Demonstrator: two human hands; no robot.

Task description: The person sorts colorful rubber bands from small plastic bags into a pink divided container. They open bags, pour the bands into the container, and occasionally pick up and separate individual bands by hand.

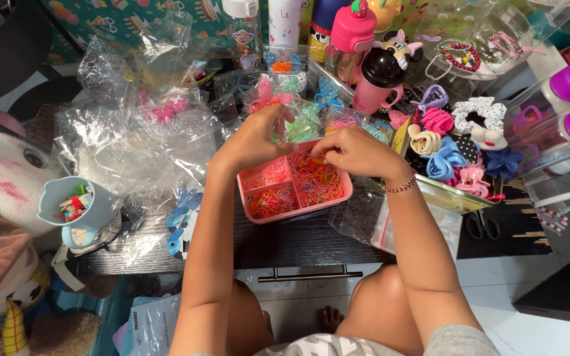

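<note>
A pink divided tray [338, 196] full of small coloured elastic bands sits on the dark table [311, 244] in front of me. My left hand [253, 138] hovers over its far left corner, fingers curled around a clear packet of hair clips [298, 125]. My right hand [357, 150] rests over the tray's far right compartment, fingertips pinched in the bands.
Crinkled clear plastic bags [133, 145] cover the left of the table. A light blue cup [77, 207] stands at the left edge. Scrunchies and bows [456, 151] pile up on the right, with scissors [483, 225], pink bottles [371, 72] behind and a plush toy [1, 171] at far left.
</note>
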